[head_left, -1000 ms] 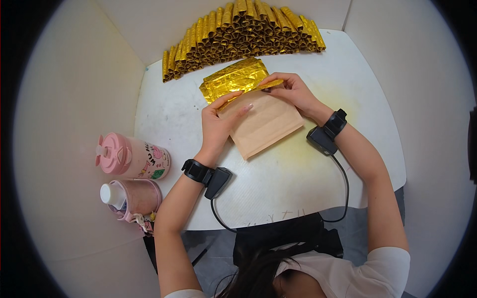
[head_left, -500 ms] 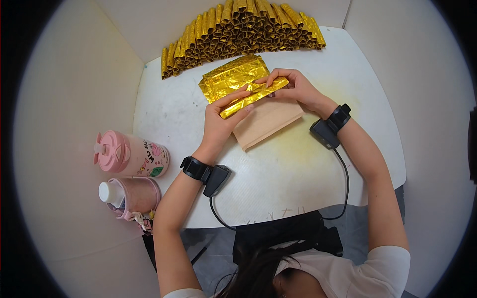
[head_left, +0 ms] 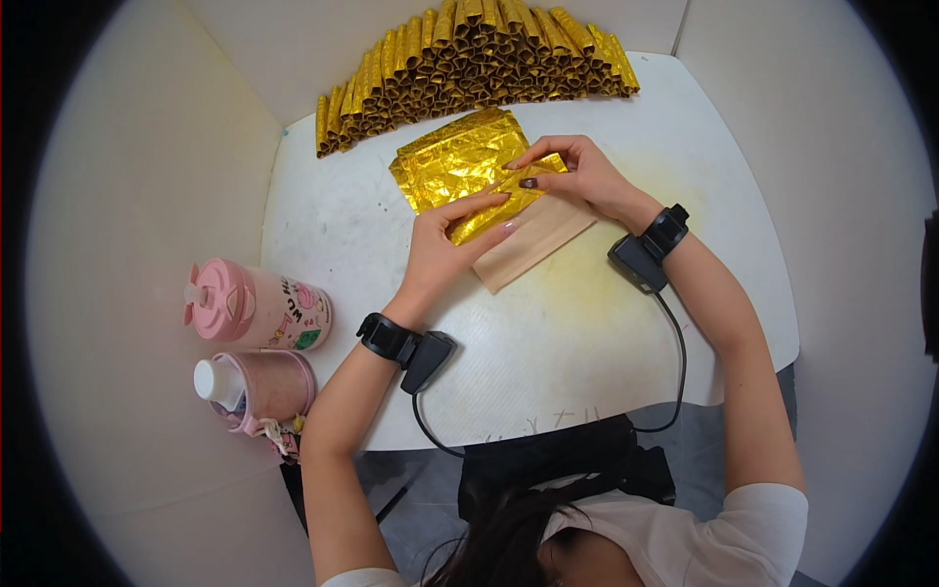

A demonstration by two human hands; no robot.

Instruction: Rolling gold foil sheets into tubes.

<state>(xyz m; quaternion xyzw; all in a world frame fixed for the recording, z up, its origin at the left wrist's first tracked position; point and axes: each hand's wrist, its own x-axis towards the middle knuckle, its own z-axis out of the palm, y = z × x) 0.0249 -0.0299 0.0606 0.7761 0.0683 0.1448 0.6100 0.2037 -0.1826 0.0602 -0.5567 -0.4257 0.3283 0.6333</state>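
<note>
A partly rolled sheet of gold foil paper (head_left: 478, 224) lies slanted between my two hands near the middle of the table. My left hand (head_left: 437, 243) pinches its near-left end between thumb and fingers. My right hand (head_left: 587, 178) grips the far-right end, thumb and forefinger bent close together. Under the roll is a tan paper surface (head_left: 533, 243), flat and partly covered by my hands. Just beyond lie crinkled gold foil sheets (head_left: 452, 161); where they end and the held sheet begins is hard to tell.
At the back of the white table (head_left: 587, 338) rises a large pile of gold foil rolls (head_left: 469, 68). On the left lie a pink-lidded bottle (head_left: 256, 305) and a pink cup-shaped holder (head_left: 279, 386) with a white-capped container. Cables hang from black wrist bands. Pale walls enclose the sides.
The gold roll between my hands has loosened into a flatter, wider shape. My left thumb and fingers have shifted slightly right, and my right thumb now shows on top of the foil.
</note>
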